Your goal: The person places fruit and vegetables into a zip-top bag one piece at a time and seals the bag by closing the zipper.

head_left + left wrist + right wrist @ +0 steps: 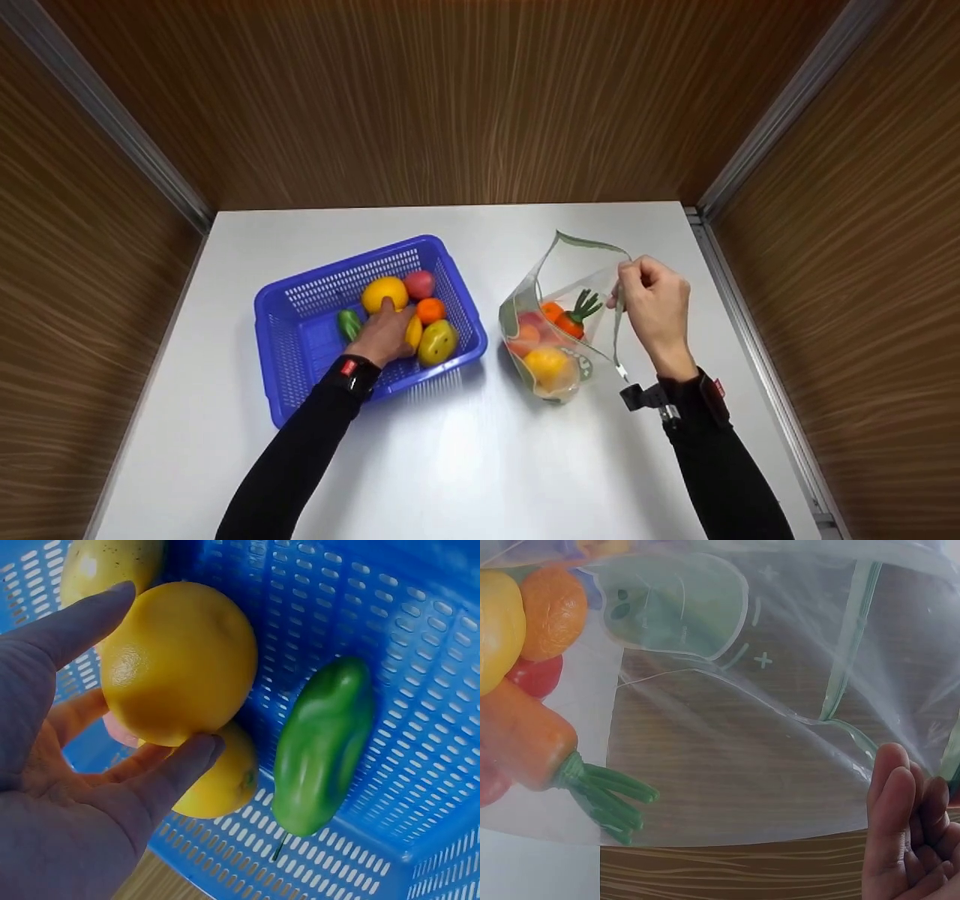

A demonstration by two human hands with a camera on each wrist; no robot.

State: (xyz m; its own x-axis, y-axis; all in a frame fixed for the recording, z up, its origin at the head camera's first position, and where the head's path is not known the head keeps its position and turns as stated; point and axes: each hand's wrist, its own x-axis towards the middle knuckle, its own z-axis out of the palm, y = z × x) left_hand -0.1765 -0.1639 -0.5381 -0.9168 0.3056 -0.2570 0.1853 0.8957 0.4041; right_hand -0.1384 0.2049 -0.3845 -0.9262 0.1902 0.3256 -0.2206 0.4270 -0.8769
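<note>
My left hand [384, 334] reaches into a blue plastic basket [270, 360], its thumb and fingers round a yellow-orange orange [180, 664]. Beside that fruit lie a second yellow-orange fruit [385, 293], a speckled yellow-green fruit [439, 343] and a green pepper [322, 750]. My right hand [656, 304] pinches the green-edged rim of a see-through mesh bag [517, 322] and holds its mouth up. Inside the bag are a carrot [529, 735] with a green top, a yellow-orange fruit [547, 366] and several red and orange pieces.
A red fruit [420, 284] and a small orange fruit [431, 310] lie at the basket's right end. Basket and bag stand apart on a white table [465, 465]. Wood-grain panels [480, 105] enclose the back and both sides.
</note>
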